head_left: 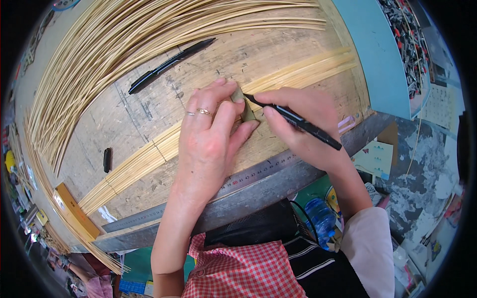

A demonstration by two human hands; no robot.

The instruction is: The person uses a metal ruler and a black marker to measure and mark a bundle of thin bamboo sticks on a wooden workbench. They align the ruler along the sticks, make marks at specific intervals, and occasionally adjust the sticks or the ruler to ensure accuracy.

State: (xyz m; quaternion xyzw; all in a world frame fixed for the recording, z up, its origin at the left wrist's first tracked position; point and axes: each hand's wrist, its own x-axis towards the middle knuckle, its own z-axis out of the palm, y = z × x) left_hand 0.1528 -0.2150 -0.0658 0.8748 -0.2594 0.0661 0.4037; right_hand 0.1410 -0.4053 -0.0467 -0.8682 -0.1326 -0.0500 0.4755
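A flat row of pale bamboo strips [146, 156] lies slantwise across the wooden board, with dark lines drawn over it toward its left end. Across the row my left hand [206, 131], with rings on it, presses and grips a small olive-grey straight-edged piece [248, 113]; the fingers cover part of it. My right hand [313, 119] is closed round an uncapped black marker pen [313, 130]. The pen's tip touches down beside the far end of that piece, at the strips. My left palm and fingers hide the middle of the row.
A long steel ruler [253, 174] runs along the board's near edge. A wooden block [74, 211] sits at the strips' left end. Beyond lie another black marker [171, 65], a black cap [107, 160] and a large bamboo bundle [89, 59]. A light-blue box [360, 44] borders the right.
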